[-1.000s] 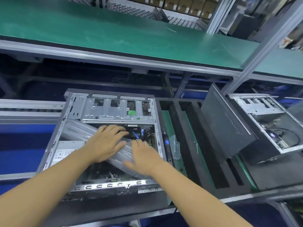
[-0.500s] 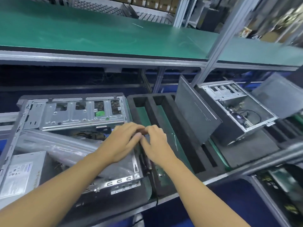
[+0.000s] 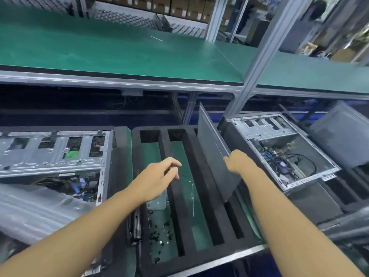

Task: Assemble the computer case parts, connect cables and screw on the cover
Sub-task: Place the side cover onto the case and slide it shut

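An open computer case lies on its side at the left, its cables and drive cage showing, with a clear plastic bag draped over its near part. A dark grey cover panel stands tilted in a slot of the black foam tray. My right hand is shut on the panel's right edge. My left hand hovers over the tray with loosely curled fingers and holds nothing.
A second open case sits tilted on the right, with another grey panel beyond it. Several small black screws and a black screwdriver lie in the tray's left slot. A green shelf runs overhead behind.
Both hands have left the plastic bag in the left case and moved right. My right hand has taken hold of the cover panel. The view has swung right.
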{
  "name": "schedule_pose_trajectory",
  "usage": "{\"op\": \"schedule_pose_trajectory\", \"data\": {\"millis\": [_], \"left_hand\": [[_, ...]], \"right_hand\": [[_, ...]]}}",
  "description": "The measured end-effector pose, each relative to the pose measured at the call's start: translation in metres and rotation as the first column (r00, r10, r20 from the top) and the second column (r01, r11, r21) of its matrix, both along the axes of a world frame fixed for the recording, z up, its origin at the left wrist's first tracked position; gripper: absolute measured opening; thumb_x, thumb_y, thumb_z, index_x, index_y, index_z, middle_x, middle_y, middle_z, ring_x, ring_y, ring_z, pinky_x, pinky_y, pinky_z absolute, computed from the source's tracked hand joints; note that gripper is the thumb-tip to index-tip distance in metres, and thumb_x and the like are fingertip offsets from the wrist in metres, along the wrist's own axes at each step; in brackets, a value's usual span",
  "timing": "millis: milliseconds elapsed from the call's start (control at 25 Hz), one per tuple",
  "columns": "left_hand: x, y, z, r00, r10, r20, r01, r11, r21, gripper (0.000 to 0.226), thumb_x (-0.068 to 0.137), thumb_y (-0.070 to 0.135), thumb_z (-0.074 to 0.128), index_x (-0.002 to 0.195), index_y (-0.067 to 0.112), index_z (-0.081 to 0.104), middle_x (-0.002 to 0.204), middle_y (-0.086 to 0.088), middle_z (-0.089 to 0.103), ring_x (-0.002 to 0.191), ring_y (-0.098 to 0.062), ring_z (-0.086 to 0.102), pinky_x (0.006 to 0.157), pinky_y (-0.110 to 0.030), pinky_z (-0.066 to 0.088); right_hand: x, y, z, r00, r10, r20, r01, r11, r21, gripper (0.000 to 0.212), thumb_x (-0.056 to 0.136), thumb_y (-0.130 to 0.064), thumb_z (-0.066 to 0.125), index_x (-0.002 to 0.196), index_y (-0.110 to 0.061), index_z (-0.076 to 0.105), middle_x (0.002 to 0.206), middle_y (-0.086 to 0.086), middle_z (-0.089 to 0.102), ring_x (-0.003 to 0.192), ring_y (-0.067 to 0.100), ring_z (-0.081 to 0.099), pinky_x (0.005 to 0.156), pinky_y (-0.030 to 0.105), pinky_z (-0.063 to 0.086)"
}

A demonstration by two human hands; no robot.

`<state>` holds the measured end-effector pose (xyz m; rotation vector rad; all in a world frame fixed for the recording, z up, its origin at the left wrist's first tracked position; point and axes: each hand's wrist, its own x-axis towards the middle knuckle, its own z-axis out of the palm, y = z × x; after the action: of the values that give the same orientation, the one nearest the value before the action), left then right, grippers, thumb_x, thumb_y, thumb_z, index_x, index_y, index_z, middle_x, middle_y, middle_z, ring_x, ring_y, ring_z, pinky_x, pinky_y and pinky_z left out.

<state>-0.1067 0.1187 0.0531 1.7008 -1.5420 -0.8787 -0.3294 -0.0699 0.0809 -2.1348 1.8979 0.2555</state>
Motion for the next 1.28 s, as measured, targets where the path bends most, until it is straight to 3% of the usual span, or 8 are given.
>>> {"op": "schedule_pose_trajectory", "data": {"millis": [120,440,680,840,920,1040,1160,1280], "left_hand": [[0.005,-0.003,0.001,0.996,0.081,-0.049,-0.079,0.996,0.036,0.021,0.100,0.038,0.036,0.108,0.046,0.054,0.094,0.025,0.069,0.072,-0.006,0.064,0.062,-0.030,0.051],[0.022,0.000,0.036,0.778,0.277,-0.563,-0.296,0.953,0.060,0.025,0.102,0.033,0.043,0.117,0.022,0.060,0.108,0.006,0.074,0.096,-0.014,0.071,0.084,-0.031,0.052],[0.037,0.039,0.098,0.403,0.155,-0.902,-0.165,0.982,0.095,0.109,0.060,0.074,0.066,0.152,0.030,0.026,0.152,-0.002,0.041,0.120,-0.030,0.060,0.097,-0.051,0.051],[0.071,0.082,0.124,0.271,0.208,-0.940,-0.362,0.927,0.100,0.067,0.083,0.042,0.070,0.140,0.014,0.046,0.129,-0.014,0.060,0.102,-0.035,0.066,0.076,-0.044,0.058],[0.091,0.109,0.120,0.195,0.239,-0.951,-0.430,0.892,0.136,0.043,0.083,0.007,0.053,0.125,0.000,0.053,0.117,-0.017,0.063,0.091,-0.031,0.064,0.068,-0.036,0.055],[0.121,0.161,0.101,0.092,0.175,-0.980,-0.412,0.903,0.122,0.042,0.063,0.000,0.039,0.099,0.000,0.061,0.100,-0.014,0.068,0.077,-0.027,0.068,0.068,-0.032,0.056],[0.155,0.205,0.079,0.048,0.213,-0.976,-0.475,0.864,0.166,0.042,0.063,0.003,0.039,0.093,0.002,0.068,0.097,-0.013,0.073,0.079,-0.028,0.072,0.076,-0.037,0.058],[0.187,0.238,0.059,0.007,0.274,-0.962,-0.503,0.832,0.234,0.045,0.063,0.002,0.038,0.099,0.002,0.066,0.101,-0.012,0.073,0.081,-0.029,0.072,0.074,-0.040,0.060]], "right_hand": [[-0.003,-0.012,0.004,0.990,0.066,0.128,-0.076,0.994,0.077,0.027,0.102,-0.019,0.050,0.114,0.001,0.064,0.118,0.022,0.066,0.094,0.035,0.060,0.077,0.031,0.041],[0.024,0.045,0.133,0.975,0.206,0.086,-0.180,0.954,-0.241,0.016,0.099,-0.016,0.053,0.083,-0.013,0.052,0.078,0.004,0.049,0.072,0.029,0.050,0.064,0.032,0.035],[0.108,0.173,0.128,0.856,0.480,0.190,-0.305,0.768,-0.564,0.013,0.100,-0.007,0.048,0.106,-0.013,0.057,0.092,0.015,0.067,0.084,0.040,0.064,0.066,0.037,0.042],[0.164,0.255,0.091,0.755,0.642,0.132,-0.423,0.631,-0.650,0.054,0.096,0.001,0.054,0.147,-0.013,0.049,0.116,0.009,0.072,0.099,0.029,0.070,0.070,0.034,0.049],[0.181,0.284,0.081,0.705,0.704,0.089,-0.467,0.555,-0.688,0.058,0.082,0.005,0.073,0.138,-0.002,0.059,0.118,0.013,0.073,0.099,0.028,0.073,0.072,0.034,0.057],[0.204,0.315,0.069,0.614,0.788,-0.046,-0.594,0.423,-0.684,0.052,0.084,-0.015,0.077,0.133,-0.005,0.065,0.129,0.012,0.069,0.111,0.029,0.068,0.091,0.038,0.055],[0.214,0.323,0.062,0.571,0.740,0.357,-0.619,0.673,-0.406,0.064,0.094,-0.055,0.052,0.145,-0.016,0.055,0.154,0.002,0.049,0.141,0.020,0.043,0.120,0.043,0.031],[0.203,0.296,0.058,0.609,0.392,0.689,-0.371,0.909,-0.189,0.057,0.096,-0.054,0.050,0.144,-0.022,0.055,0.153,-0.002,0.048,0.146,0.017,0.034,0.119,0.043,0.031]]}}
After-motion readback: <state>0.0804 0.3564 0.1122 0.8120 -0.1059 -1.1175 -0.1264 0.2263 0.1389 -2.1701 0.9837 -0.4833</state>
